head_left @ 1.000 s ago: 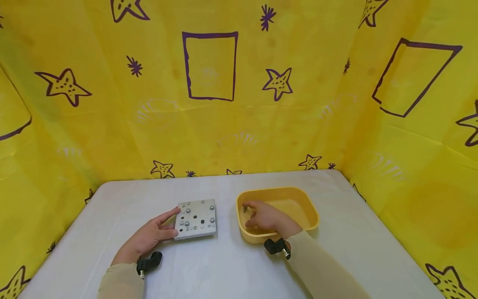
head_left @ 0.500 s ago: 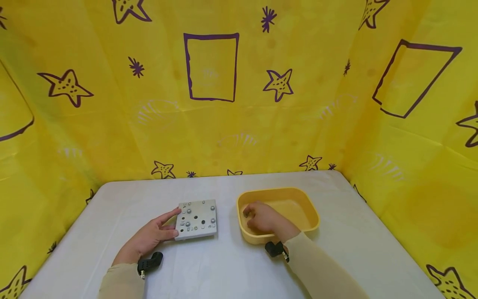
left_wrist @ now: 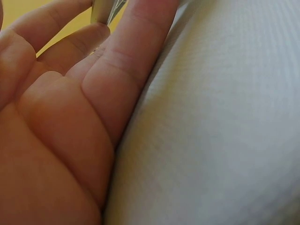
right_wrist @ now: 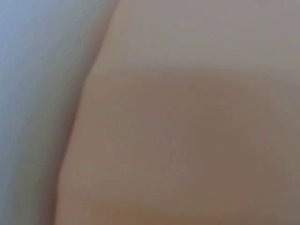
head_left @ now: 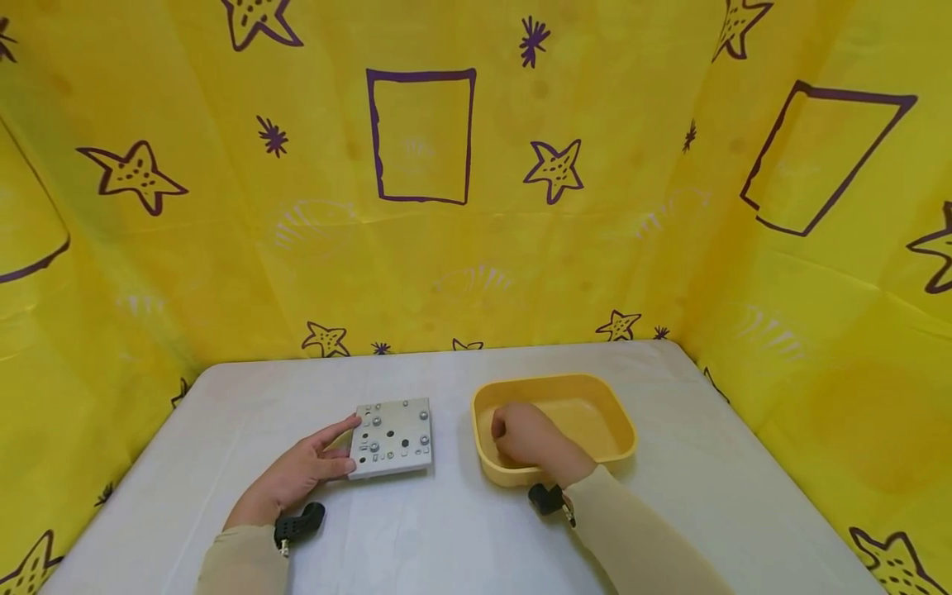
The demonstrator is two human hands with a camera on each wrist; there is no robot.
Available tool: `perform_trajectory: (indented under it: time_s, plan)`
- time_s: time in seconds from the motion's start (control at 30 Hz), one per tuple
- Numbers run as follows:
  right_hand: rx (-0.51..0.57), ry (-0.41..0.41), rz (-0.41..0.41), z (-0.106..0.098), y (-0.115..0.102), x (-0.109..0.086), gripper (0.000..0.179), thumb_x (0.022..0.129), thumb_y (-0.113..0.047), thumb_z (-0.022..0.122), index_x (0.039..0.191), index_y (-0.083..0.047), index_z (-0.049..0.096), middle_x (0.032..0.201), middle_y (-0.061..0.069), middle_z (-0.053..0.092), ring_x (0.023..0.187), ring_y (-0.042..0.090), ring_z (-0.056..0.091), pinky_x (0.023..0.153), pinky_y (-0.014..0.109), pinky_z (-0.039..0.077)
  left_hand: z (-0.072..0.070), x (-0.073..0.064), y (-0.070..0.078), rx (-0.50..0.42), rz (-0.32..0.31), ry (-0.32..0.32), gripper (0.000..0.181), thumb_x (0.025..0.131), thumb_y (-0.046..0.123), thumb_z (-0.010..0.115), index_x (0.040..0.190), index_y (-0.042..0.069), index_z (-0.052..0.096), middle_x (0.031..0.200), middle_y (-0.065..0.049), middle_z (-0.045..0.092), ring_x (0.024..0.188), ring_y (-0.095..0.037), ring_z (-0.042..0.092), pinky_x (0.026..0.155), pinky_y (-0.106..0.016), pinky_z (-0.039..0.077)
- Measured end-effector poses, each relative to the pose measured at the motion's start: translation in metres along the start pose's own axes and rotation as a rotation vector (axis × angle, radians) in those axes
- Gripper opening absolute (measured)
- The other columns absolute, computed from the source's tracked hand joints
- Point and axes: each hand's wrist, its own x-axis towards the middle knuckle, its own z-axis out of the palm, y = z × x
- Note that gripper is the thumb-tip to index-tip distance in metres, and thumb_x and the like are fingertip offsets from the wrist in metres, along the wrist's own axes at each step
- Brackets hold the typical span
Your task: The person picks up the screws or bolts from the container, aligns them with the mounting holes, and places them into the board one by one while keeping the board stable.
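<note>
A pale square plate (head_left: 402, 420) with several round holes and small metal fittings tilts slightly above the white table. My left hand (head_left: 301, 468) grips its left edge, thumb at the near corner and fingers at the far side. A sliver of the plate (left_wrist: 101, 11) shows between the fingers in the left wrist view. Inside the yellow tray (head_left: 587, 421), my right hand (head_left: 530, 435) is curled near the left end. The small dark metal part last seen at its fingertips is hidden now. The right wrist view shows only blurred skin and sleeve.
The white table (head_left: 446, 537) reaches back to a yellow cloth wall (head_left: 424, 273) with drawn stars, and further yellow cloth stands on both sides. The tray's raised rim surrounds my right hand. A black wrist camera (head_left: 300, 522) sits on the left wrist.
My right hand's fingers have curled inward and the small metal part has gone out of sight. The hand has shifted slightly right in the tray. The left hand and plate stay put.
</note>
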Motion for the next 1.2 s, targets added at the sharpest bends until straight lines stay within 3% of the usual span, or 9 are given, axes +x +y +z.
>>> perform_trajectory:
  time_s: [0.23, 0.33, 0.47, 0.63, 0.8, 1.03, 1.2]
  plan:
    - [0.057, 0.033, 0.035, -0.009, -0.003, -0.006, 0.008, 0.086, -0.007, 0.065, 0.090, -0.013, 0.068, 0.081, -0.005, 0.061, 0.076, 0.016, 0.054, 0.073, 0.034, 0.049, 0.000, 0.002, -0.001, -0.013, -0.010, 0.005, 0.082, 0.082, 0.021, 0.083, 0.154, 0.023, 0.042, 0.161, -0.019, 0.021, 0.129, -0.035, 0.050, 0.097, -0.036, 0.049]
    - [0.157, 0.069, 0.057, -0.018, -0.004, -0.010, 0.017, 0.085, -0.005, 0.064, 0.101, -0.008, 0.069, 0.088, -0.003, 0.062, 0.079, 0.017, 0.056, 0.076, 0.035, 0.050, 0.001, 0.002, -0.001, -0.014, -0.012, 0.007, 0.082, 0.081, 0.021, 0.083, 0.153, 0.025, 0.044, 0.161, -0.018, 0.023, 0.128, -0.034, 0.051, 0.097, -0.037, 0.049]
    - [0.424, 0.084, 0.104, -0.030, -0.006, -0.015, 0.023, 0.087, -0.002, 0.065, 0.110, -0.003, 0.068, 0.097, 0.004, 0.065, 0.085, 0.020, 0.058, 0.078, 0.036, 0.051, 0.001, 0.002, 0.000, 0.010, -0.003, 0.012, 0.082, 0.080, 0.023, 0.084, 0.153, 0.025, 0.044, 0.161, -0.017, 0.024, 0.127, -0.034, 0.052, 0.099, -0.039, 0.048]
    - [0.836, 0.086, 0.161, -0.041, -0.010, -0.013, 0.022, 0.090, 0.001, 0.067, 0.112, 0.001, 0.066, 0.111, 0.015, 0.065, 0.094, 0.024, 0.059, 0.086, 0.037, 0.052, 0.000, 0.001, 0.000, 0.011, -0.006, 0.012, 0.083, 0.080, 0.023, 0.084, 0.153, 0.025, 0.044, 0.161, -0.017, 0.024, 0.128, -0.034, 0.052, 0.099, -0.039, 0.048]
    - [1.147, 0.109, 0.206, -0.044, -0.014, -0.004, 0.026, 0.092, 0.008, 0.061, 0.117, 0.006, 0.061, 0.117, 0.024, 0.062, 0.090, 0.029, 0.064, 0.078, 0.033, 0.056, 0.001, 0.001, -0.001, -0.010, -0.016, 0.015, 0.083, 0.080, 0.021, 0.084, 0.153, 0.024, 0.044, 0.161, -0.018, 0.023, 0.127, -0.034, 0.053, 0.097, -0.038, 0.049]
    - [1.304, 0.171, 0.212, -0.048, -0.020, 0.012, 0.029, 0.089, 0.014, 0.060, 0.117, 0.006, 0.061, 0.108, 0.021, 0.063, 0.093, 0.033, 0.065, 0.080, 0.032, 0.056, 0.001, 0.002, -0.003, -0.047, 0.004, 0.007, 0.082, 0.081, 0.017, 0.083, 0.153, 0.021, 0.044, 0.159, -0.020, 0.026, 0.125, -0.032, 0.054, 0.093, -0.035, 0.052]
    - [1.365, 0.166, 0.224, -0.051, -0.031, 0.024, 0.027, 0.094, 0.005, 0.062, 0.120, 0.006, 0.062, 0.109, 0.022, 0.064, 0.091, 0.028, 0.068, 0.084, 0.034, 0.056, 0.001, 0.002, -0.003, -0.066, 0.017, -0.003, 0.082, 0.081, 0.015, 0.083, 0.153, 0.019, 0.043, 0.158, -0.021, 0.029, 0.124, -0.031, 0.055, 0.091, -0.034, 0.053]
